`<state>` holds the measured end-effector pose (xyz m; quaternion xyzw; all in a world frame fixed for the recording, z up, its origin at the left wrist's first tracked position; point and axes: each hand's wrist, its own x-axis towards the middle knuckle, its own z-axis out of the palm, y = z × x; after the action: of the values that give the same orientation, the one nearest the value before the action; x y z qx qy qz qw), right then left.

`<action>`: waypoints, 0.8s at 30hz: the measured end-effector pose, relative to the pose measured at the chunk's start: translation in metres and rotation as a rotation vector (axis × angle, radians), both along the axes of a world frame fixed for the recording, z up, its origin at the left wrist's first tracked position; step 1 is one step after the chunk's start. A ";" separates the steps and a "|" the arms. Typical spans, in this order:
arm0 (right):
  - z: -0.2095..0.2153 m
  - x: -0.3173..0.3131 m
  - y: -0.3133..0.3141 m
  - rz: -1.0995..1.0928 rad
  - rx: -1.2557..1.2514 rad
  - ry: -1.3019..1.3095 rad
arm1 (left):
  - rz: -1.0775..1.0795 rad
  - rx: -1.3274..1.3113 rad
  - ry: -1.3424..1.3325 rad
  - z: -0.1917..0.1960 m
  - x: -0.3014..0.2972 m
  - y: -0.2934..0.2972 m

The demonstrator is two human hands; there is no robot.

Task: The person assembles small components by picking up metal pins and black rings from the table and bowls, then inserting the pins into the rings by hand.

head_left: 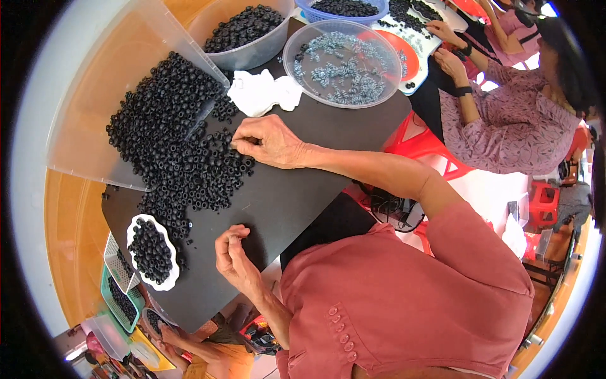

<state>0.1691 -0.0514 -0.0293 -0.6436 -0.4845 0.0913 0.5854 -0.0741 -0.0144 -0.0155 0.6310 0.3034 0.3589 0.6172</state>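
A large pile of small black ring-shaped parts spills out of a tipped clear plastic bin onto a dark tabletop. My right hand is at the pile's right edge, fingers curled and tips pinched together. What sits between those fingertips is hidden. Nearer to me, my left hand hovers by the table's near side, thumb and fingers closed together; I cannot make out anything in them. Left of it, a white scalloped dish holds a heap of similar black parts.
A crumpled white cloth lies beyond my right hand. Behind it stand a tub of black parts and a round clear tray with small bluish springs. Co-workers sit at the right and lower left. Baskets stand left.
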 end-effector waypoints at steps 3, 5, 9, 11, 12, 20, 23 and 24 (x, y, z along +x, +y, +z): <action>0.002 -0.001 0.000 0.017 -0.014 -0.028 | 0.012 -0.003 0.003 0.001 0.000 0.001; 0.003 -0.001 -0.002 0.019 -0.026 -0.039 | 0.008 -0.004 -0.013 0.000 0.002 0.001; 0.004 0.002 -0.005 0.035 -0.061 -0.088 | -0.027 0.011 -0.030 -0.002 0.003 0.003; 0.005 0.000 -0.004 0.030 -0.033 -0.068 | -0.028 0.014 -0.027 -0.002 0.000 0.002; 0.005 0.000 -0.004 0.025 -0.006 -0.045 | -0.029 0.014 -0.033 -0.002 0.000 0.002; 0.045 0.047 -0.044 -0.226 0.073 -0.162 | -0.031 0.025 -0.003 -0.005 -0.003 0.004; 0.044 0.118 -0.068 -0.418 -0.115 -0.269 | -0.022 0.038 -0.009 -0.002 0.000 0.003; 0.043 0.138 -0.076 -0.484 -0.192 -0.322 | -0.027 0.033 -0.014 -0.004 0.002 0.003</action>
<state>0.3075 -0.1270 0.0135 -0.7990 -0.3925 -0.1085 0.4424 -0.0719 -0.0114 -0.0193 0.6427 0.2847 0.3599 0.6135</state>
